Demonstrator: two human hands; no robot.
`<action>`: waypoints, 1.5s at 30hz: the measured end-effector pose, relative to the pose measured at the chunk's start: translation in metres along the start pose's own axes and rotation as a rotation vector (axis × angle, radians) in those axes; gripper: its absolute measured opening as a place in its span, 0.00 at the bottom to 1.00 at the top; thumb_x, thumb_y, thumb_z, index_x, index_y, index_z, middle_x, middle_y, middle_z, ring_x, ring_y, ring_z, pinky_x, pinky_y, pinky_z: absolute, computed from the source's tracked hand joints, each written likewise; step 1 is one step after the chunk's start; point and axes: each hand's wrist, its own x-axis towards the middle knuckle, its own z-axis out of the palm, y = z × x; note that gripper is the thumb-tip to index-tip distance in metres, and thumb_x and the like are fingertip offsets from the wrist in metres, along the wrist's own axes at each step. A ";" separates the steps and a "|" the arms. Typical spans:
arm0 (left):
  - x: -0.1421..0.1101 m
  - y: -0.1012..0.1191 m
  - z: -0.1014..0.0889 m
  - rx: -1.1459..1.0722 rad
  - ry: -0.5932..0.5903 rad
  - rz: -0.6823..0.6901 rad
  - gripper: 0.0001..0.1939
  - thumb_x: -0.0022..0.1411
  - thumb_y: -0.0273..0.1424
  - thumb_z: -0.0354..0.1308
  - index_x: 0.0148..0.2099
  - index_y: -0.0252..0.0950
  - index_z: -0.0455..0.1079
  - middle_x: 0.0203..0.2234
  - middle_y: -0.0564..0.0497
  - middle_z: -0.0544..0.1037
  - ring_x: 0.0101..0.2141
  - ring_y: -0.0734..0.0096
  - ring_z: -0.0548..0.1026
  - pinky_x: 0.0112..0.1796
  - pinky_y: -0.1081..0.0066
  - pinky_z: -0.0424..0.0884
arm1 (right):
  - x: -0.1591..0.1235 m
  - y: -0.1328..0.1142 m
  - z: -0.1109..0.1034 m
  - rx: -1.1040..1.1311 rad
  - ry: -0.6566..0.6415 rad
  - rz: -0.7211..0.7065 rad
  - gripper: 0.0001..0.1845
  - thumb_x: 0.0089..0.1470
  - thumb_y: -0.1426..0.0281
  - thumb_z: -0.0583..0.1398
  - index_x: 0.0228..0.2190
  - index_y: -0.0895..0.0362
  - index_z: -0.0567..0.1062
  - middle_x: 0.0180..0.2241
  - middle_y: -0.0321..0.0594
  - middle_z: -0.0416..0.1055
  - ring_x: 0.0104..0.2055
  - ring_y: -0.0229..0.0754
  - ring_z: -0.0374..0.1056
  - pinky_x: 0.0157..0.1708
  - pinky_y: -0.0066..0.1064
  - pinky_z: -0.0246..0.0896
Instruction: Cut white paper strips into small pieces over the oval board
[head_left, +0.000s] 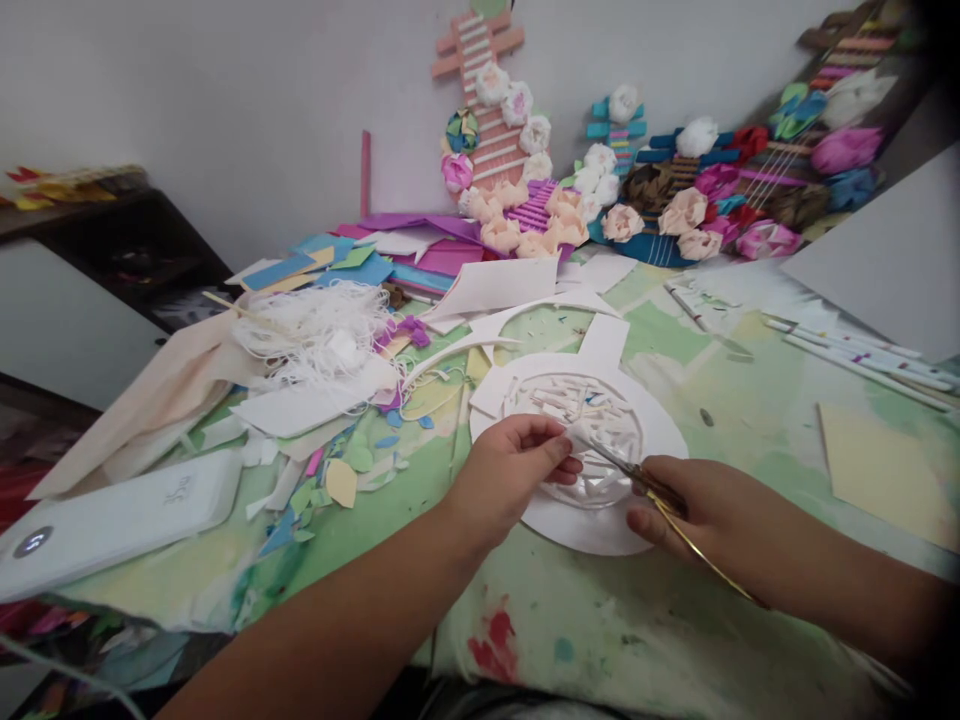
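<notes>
My right hand (686,500) grips a pair of scissors (664,495) with gold-coloured handles, its blades pointing left. Between the fingertips of my left hand (521,460) is a small white paper piece (579,438), pinched beside the blade tips. Whether the blades touch the paper I cannot tell. Both hands are over a white paper disc (600,532) with a rectangular tab at its far side. Many thin white paper scraps (592,398) lie inside a raised ring on the disc. My left hand hides part of that ring.
Left of the disc lie a tangle of white string (315,330), coloured paper leaves (341,483) and a white power bank (127,520). White sticks (862,355) and a cream paper sheet (885,470) are at the right. Paper-flower decorations (495,150) stand against the wall.
</notes>
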 end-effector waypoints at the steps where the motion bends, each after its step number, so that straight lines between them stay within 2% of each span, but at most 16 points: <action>1: -0.001 -0.001 0.001 -0.012 -0.005 -0.007 0.07 0.44 0.28 0.58 0.28 0.31 0.65 0.17 0.55 0.71 0.21 0.79 0.70 0.27 0.75 0.68 | 0.000 -0.001 0.001 -0.002 0.002 -0.001 0.20 0.45 0.52 0.49 0.22 0.56 0.65 0.22 0.39 0.66 0.23 0.39 0.60 0.20 0.28 0.46; 15: -0.008 -0.002 0.006 0.045 -0.071 -0.059 0.05 0.45 0.26 0.57 0.28 0.31 0.64 0.16 0.55 0.71 0.19 0.81 0.69 0.26 0.78 0.66 | -0.008 -0.003 0.011 0.016 0.046 -0.009 0.17 0.47 0.55 0.49 0.22 0.56 0.63 0.23 0.38 0.66 0.24 0.39 0.60 0.22 0.28 0.47; 28: -0.010 -0.002 0.008 0.092 -0.057 -0.023 0.04 0.45 0.26 0.57 0.26 0.31 0.65 0.14 0.56 0.68 0.18 0.82 0.67 0.22 0.79 0.64 | -0.009 -0.004 0.016 0.035 0.096 0.002 0.18 0.47 0.55 0.49 0.20 0.56 0.62 0.21 0.39 0.66 0.23 0.38 0.59 0.20 0.27 0.46; 37: -0.010 -0.005 0.008 0.146 0.001 0.012 0.04 0.46 0.27 0.56 0.27 0.32 0.65 0.14 0.57 0.67 0.16 0.83 0.64 0.21 0.79 0.61 | -0.008 -0.006 0.018 -0.007 0.073 0.048 0.17 0.48 0.55 0.47 0.21 0.56 0.61 0.22 0.39 0.66 0.24 0.40 0.60 0.22 0.28 0.47; 45: -0.009 -0.007 0.007 0.164 -0.012 0.012 0.05 0.46 0.28 0.56 0.27 0.32 0.64 0.14 0.57 0.67 0.16 0.83 0.64 0.21 0.80 0.61 | -0.007 -0.006 0.022 -0.055 0.058 0.091 0.18 0.48 0.55 0.46 0.20 0.55 0.60 0.21 0.39 0.65 0.23 0.40 0.60 0.21 0.28 0.46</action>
